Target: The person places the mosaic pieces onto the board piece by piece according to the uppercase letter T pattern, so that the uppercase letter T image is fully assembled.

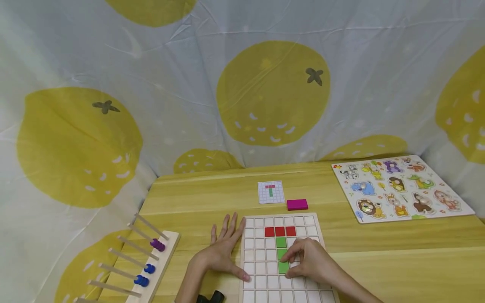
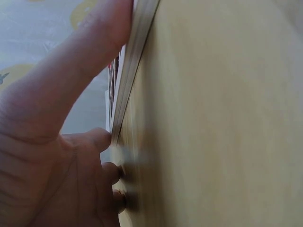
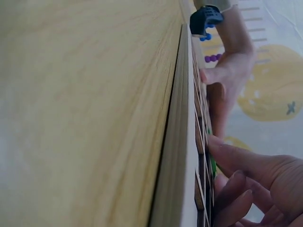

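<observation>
A wooden grid board (image 1: 242,290) with white square cells lies on the table. Three red tiles (image 1: 280,232) form a row near its top, and green tiles (image 1: 281,242) run in a column below the middle one. My right hand (image 1: 314,261) is over the board, thumb and index finger pinching the edges of the lowest green tile (image 1: 283,268); a sliver of green shows between the digits in the right wrist view. My left hand (image 1: 219,254) is spread beside the board, its thumb (image 2: 90,42) and index finger touching the left edge.
Behind the board lie a pattern card (image 1: 270,199) with a red and green T and a magenta block (image 1: 297,205). An animal puzzle board (image 1: 401,189) is at the back right. A peg rack (image 1: 163,261) with beads stands left. A patterned curtain (image 1: 182,105) hangs behind.
</observation>
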`<state>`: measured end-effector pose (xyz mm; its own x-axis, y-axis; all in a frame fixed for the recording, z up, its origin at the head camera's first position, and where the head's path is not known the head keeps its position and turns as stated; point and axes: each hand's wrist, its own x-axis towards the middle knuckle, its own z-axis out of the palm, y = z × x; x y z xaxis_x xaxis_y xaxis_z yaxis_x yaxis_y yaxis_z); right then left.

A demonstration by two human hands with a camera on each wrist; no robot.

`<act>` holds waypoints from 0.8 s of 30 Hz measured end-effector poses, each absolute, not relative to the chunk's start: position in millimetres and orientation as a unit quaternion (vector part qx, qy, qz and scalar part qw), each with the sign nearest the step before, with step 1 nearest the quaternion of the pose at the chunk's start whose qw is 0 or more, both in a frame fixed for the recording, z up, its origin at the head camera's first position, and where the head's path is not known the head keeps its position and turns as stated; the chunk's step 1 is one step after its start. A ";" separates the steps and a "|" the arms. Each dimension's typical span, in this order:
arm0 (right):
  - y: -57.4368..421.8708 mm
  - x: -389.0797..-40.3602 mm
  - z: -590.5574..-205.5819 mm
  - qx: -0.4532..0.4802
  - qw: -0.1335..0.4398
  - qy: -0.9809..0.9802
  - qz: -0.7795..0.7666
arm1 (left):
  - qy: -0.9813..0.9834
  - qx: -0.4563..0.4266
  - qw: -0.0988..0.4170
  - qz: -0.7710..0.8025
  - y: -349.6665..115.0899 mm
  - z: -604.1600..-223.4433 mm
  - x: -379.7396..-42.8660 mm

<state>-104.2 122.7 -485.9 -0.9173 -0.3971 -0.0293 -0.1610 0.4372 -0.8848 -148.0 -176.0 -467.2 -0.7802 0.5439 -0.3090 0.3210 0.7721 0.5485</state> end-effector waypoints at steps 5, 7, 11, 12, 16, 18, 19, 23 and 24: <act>122.0 -105.9 -486.3 -0.174 0.118 0.837 -0.505 | 0.916 0.228 0.234 0.232 -175.8 -467.4 -148.2; 121.8 -106.4 -486.0 -0.176 0.118 0.837 -0.504 | 0.916 0.229 0.231 0.234 -176.4 -467.8 -148.7; 122.7 -106.2 -484.7 -0.187 0.121 0.841 -0.494 | 0.912 0.238 0.226 0.247 -177.5 -470.1 -150.3; 122.9 -106.1 -484.3 -0.189 0.121 0.843 -0.490 | 0.911 0.239 0.225 0.251 -177.6 -470.9 -151.1; 122.5 -104.6 -484.6 -0.189 0.117 0.849 -0.479 | 0.909 0.239 0.224 0.259 -177.5 -474.9 -153.3; 122.2 -103.2 -484.6 -0.187 0.109 0.854 -0.473 | 0.912 0.236 0.225 0.250 -175.8 -473.1 -153.2; 122.5 -102.4 -483.9 -0.187 0.102 0.860 -0.464 | 0.911 0.238 0.225 0.250 -175.4 -473.2 -153.4; 127.6 -103.6 -474.4 -0.180 0.082 0.879 -0.434 | 0.903 0.241 0.222 0.277 -175.9 -471.6 -156.0; 130.2 -105.3 -470.6 -0.179 0.076 0.883 -0.427 | 0.900 0.238 0.218 0.293 -176.8 -471.5 -156.9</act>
